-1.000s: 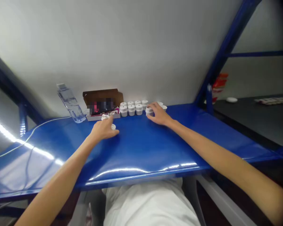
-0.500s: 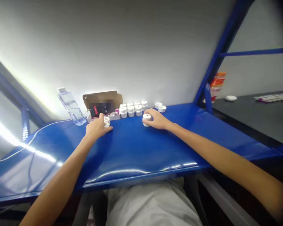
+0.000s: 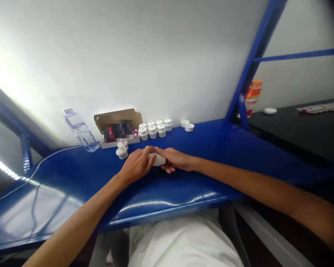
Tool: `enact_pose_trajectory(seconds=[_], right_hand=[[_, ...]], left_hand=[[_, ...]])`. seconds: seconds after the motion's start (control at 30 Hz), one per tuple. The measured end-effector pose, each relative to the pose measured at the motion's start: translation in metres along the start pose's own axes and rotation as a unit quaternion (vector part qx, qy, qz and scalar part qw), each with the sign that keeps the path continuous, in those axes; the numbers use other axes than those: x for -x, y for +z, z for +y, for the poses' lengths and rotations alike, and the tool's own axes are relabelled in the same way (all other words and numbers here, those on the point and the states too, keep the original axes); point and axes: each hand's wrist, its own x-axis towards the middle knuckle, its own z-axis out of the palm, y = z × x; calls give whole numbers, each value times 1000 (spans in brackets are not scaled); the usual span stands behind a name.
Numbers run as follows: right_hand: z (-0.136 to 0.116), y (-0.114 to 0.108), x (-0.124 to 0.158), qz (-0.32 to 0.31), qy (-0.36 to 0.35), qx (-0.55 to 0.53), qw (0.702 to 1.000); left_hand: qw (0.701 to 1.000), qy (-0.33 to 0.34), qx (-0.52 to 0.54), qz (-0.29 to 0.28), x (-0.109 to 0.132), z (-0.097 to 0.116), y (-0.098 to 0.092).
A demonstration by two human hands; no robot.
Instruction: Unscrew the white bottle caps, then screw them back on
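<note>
Both my hands meet over the middle of the blue table [image 3: 206, 148]. Between them lies a small white jar [image 3: 158, 160], tipped on its side. My left hand [image 3: 136, 165] closes its fingers on the jar's left end; my right hand [image 3: 174, 160] grips its right end. Behind my left hand a few small white parts [image 3: 121, 151] rest on the table. Against the wall stands a block of several white capped jars [image 3: 153, 129], with two loose white caps [image 3: 187, 125] to its right.
An open cardboard box [image 3: 117, 128] sits by the wall, and a clear plastic water bottle [image 3: 79, 129] leans to its left. A white cable [image 3: 30, 170] trails across the table's left side. A blue frame post [image 3: 249, 70] rises at right, beside a dark table [image 3: 300, 129].
My right hand has drawn one white jar from the row toward me. My left hand left the small white parts by the box and came in to grip the same jar.
</note>
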Motion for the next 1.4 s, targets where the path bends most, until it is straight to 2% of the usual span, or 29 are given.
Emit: enact_pose_trajectory(seconds=[0.13,0.2,0.27,0.33,0.37,0.4,0.47,0.53,0.57,0.6,0.63,0.67,0.77,0.83,0.93,1.07,1.23,1.3,1.4], right_hand=[[-6,8,8,-15,70,-127,989],[-6,13,9,-20,68,-150,986],[-5,16,9,-6,15,-121,993],[-5,16,8,34,-103,-26,994],[-5,14,8,55,-178,51,981],[-7,10,7,72,-253,141,955],[-11,-4,5,100,-371,324,864],[-15,-24,1,136,-426,452,772],[-17,-35,-2,168,-428,487,742],[-17,-47,-5,204,-415,507,727],[-16,-59,-8,242,-389,512,727],[-14,-71,-11,281,-350,507,736],[-3,-102,-18,354,-201,507,760],[3,-117,-20,365,-117,524,761],[5,-128,-21,378,-40,540,751],[-1,-130,-17,400,4,550,733],[-11,-122,-11,422,1,563,710],[-13,-115,-10,411,-6,566,715],[-13,-105,-10,359,-15,567,741]], left_hand=[[992,64,-87,64,2,-1,4],[993,50,-76,71,1,0,3],[996,-15,-16,82,-1,3,2],[981,-121,94,117,-5,6,1],[961,-180,161,136,-7,7,1],[936,-230,223,148,-9,6,1],[877,-311,339,140,-12,3,4],[811,-382,431,105,-12,-5,8],[777,-412,466,95,-12,-9,10],[749,-434,492,94,-11,-14,11],[731,-444,508,101,-11,-18,12],[726,-442,514,116,-10,-21,13],[732,-403,529,148,-11,-24,13],[739,-381,538,140,-12,-22,13],[751,-377,529,121,-12,-20,15],[762,-390,507,97,-10,-23,20],[780,-369,499,80,-7,-27,21],[787,-366,491,75,-6,-27,22],[788,-364,490,75,-7,-25,22]])
